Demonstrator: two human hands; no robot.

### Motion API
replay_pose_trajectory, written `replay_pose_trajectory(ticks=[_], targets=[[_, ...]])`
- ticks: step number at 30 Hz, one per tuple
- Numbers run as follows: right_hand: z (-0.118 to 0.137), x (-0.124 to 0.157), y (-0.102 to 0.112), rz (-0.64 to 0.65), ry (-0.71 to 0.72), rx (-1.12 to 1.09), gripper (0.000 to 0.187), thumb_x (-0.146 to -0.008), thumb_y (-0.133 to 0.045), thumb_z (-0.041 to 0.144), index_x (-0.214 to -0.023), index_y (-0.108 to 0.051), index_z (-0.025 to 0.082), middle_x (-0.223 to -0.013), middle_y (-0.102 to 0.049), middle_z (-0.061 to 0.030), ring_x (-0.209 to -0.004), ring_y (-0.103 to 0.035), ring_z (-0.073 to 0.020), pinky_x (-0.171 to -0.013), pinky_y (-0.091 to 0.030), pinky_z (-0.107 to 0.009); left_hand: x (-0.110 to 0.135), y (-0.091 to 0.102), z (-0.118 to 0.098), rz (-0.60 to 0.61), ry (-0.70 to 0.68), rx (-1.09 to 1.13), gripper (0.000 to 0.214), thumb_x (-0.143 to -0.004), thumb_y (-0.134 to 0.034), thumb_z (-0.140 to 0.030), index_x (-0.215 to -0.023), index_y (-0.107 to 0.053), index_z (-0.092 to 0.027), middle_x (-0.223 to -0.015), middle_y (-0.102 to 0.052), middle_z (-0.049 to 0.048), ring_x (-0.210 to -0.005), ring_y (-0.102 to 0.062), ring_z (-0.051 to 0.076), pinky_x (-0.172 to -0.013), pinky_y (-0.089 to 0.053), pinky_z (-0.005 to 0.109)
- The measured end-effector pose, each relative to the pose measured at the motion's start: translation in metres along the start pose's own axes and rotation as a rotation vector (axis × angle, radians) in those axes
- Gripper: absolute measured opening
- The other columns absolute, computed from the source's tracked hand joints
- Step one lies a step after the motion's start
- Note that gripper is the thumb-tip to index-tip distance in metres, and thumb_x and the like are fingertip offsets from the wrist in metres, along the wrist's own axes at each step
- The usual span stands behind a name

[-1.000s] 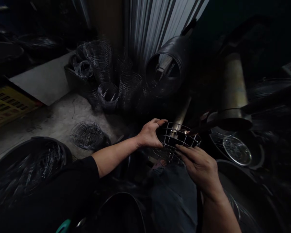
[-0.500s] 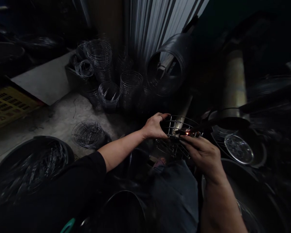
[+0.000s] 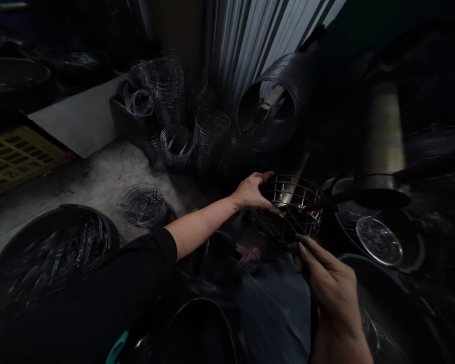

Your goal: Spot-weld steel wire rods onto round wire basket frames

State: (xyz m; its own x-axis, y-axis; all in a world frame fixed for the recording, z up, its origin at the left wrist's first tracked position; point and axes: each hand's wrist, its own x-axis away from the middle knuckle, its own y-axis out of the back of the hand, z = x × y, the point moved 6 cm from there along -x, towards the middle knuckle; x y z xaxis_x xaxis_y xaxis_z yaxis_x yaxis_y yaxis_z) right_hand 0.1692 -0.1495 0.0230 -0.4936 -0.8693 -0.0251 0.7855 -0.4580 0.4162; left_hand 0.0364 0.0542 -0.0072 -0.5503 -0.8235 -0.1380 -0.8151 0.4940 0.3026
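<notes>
A round wire basket with a grid of dark wires sits between my hands, against the metal arms of a machine. My left hand grips its left side, the thumb and fingers around the rim. A dark metal rod reaches into the basket from the right, and a pale bar comes in from behind. My right hand is below and right of the basket, its fingers pinched together near the lower wires. Whether a small piece is between those fingertips is too dark to see.
Stacks of wire rings and wire cylinders stand behind on the left. A large wire coil leans by the corrugated wall. Left is a black tub of wire pieces; a yellow crate lies beyond. A thick metal cylinder hangs at right.
My right hand has come off the basket's near rim, down toward me. The orange glow at the rod's tip is gone. My left hand keeps its grip; the view has shifted slightly.
</notes>
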Motion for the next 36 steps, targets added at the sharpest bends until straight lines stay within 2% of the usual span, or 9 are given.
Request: replay_pose_trajectory(ticks=[3,5,9,12,15,20,23,29,36], targets=[[-0.012,0.010,-0.003,0.124,0.087,0.174,0.048,-0.071,-0.073,0.044,-0.111,-0.069,0.018,-0.108,-0.069,-0.0090,-0.099,-0.065,-0.0271,-0.083,-0.055,-0.037,0.014,-0.005,0.026,0.014,0.025,0.173,0.138,-0.028,-0.091,-0.037,-0.147,-0.024,-0.018,-0.149,-0.029,0.0181,-0.135,-0.035,0.033,-0.109,-0.035,0.048],[-0.009,0.019,-0.009,0.213,0.217,0.288,0.052,-0.073,-0.071,0.044,-0.118,-0.065,0.018,-0.116,-0.066,-0.0090,-0.107,-0.062,-0.0276,-0.089,-0.053,-0.038,0.024,-0.016,0.048,0.061,0.143,0.381,0.145,-0.029,-0.091,-0.030,-0.149,-0.010,-0.019,-0.149,-0.030,0.0200,-0.133,-0.038,0.033,-0.102,-0.042,0.049],[0.019,0.038,-0.021,0.237,0.481,0.507,0.039,-0.085,-0.059,0.044,-0.114,-0.069,0.019,-0.103,-0.071,-0.0090,-0.094,-0.067,-0.0244,-0.077,-0.057,-0.031,0.035,-0.030,0.065,0.096,0.249,0.664,0.131,-0.034,-0.089,-0.022,-0.147,-0.022,-0.018,-0.137,-0.047,0.0172,-0.121,-0.050,0.030,-0.093,-0.049,0.046],[0.053,0.054,-0.026,0.216,0.641,0.552,0.030,-0.089,-0.056,0.040,-0.104,-0.073,0.021,-0.094,-0.072,-0.0073,-0.085,-0.070,-0.0220,-0.070,-0.058,-0.027,0.043,-0.015,0.058,0.049,0.186,0.601,0.122,-0.029,-0.091,-0.024,-0.139,-0.039,-0.016,-0.133,-0.051,0.0156,-0.117,-0.053,0.030,-0.097,-0.047,0.043],[0.080,0.062,-0.030,0.255,0.656,0.451,0.021,-0.088,-0.059,0.034,-0.097,-0.075,0.024,-0.089,-0.073,-0.0031,-0.082,-0.070,-0.0199,-0.070,-0.057,-0.024,0.064,0.010,0.034,0.066,0.015,0.373,0.113,-0.031,-0.091,-0.030,-0.134,-0.047,-0.017,-0.134,-0.048,0.0137,-0.120,-0.051,0.030,-0.101,-0.044,0.041],[0.076,0.038,-0.048,0.445,0.259,0.174,0.019,-0.082,-0.063,0.034,-0.090,-0.076,0.022,-0.085,-0.073,-0.0033,-0.074,-0.070,-0.0191,-0.065,-0.056,-0.023,0.104,0.028,-0.008,0.095,-0.149,-0.088,0.115,-0.037,-0.088,-0.037,-0.140,-0.041,-0.017,-0.131,-0.051,0.0127,-0.119,-0.052,0.030,-0.105,-0.041,0.042],[0.062,0.025,-0.060,0.506,0.151,0.250,0.022,-0.083,-0.060,0.036,-0.088,-0.076,0.021,-0.082,-0.073,-0.0040,-0.074,-0.069,-0.0205,-0.064,-0.054,-0.026,0.114,0.024,-0.025,0.080,-0.205,-0.269,0.111,-0.042,-0.084,-0.047,-0.139,-0.042,-0.013,-0.130,-0.053,0.0151,-0.120,-0.051,0.030,-0.105,-0.041,0.043],[0.058,0.037,-0.063,0.354,0.496,0.916,0.032,-0.077,-0.065,0.021,-0.108,-0.070,0.015,-0.086,-0.072,-0.0079,-0.080,-0.064,-0.0290,-0.067,-0.050,-0.039,0.111,0.015,-0.027,0.058,-0.203,-0.351,0.101,-0.047,-0.078,-0.056,-0.136,-0.046,-0.019,-0.129,-0.055,0.0119,-0.120,-0.050,0.031,-0.104,-0.040,0.047],[0.052,0.041,-0.051,0.172,0.749,0.681,0.022,-0.088,-0.054,0.014,-0.102,-0.070,0.012,-0.079,-0.070,-0.0052,-0.070,-0.056,-0.0204,-0.065,-0.044,-0.033,0.098,0.009,-0.031,0.049,-0.202,-0.306,0.099,-0.045,-0.079,-0.051,-0.134,-0.048,-0.021,-0.128,-0.055,0.0117,-0.117,-0.053,0.030,-0.101,-0.043,0.047]])
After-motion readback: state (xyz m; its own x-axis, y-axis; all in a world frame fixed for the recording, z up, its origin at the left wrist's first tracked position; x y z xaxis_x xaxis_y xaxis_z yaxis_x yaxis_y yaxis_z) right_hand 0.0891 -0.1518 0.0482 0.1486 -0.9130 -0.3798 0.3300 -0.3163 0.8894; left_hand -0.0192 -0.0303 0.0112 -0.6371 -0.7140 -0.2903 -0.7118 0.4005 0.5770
